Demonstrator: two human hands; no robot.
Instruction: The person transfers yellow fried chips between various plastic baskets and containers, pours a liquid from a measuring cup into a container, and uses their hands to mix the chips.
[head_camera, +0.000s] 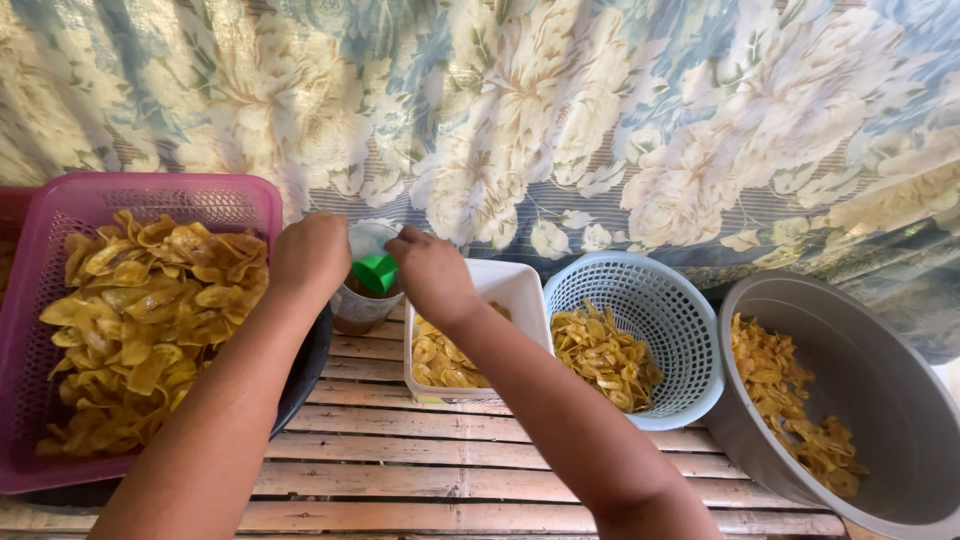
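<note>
My left hand (312, 252) grips the side of a clear plastic jar (358, 300) standing at the far edge of the bamboo slat surface (400, 470). My right hand (430, 270) is closed on the jar's green cap (376, 272), just right of the left hand. Below the right wrist sits a white square tub (520, 290) holding yellow chips. A pink mesh basket (60, 210) heaped with yellow chips (150, 320) lies left of my left forearm.
A pale blue round mesh basket (650, 290) with some chips stands right of the white tub. A large grey basin (880, 400) with chips is at the far right. A floral cloth (560, 110) hangs behind everything. A dark bowl edge (305, 375) shows under the pink basket.
</note>
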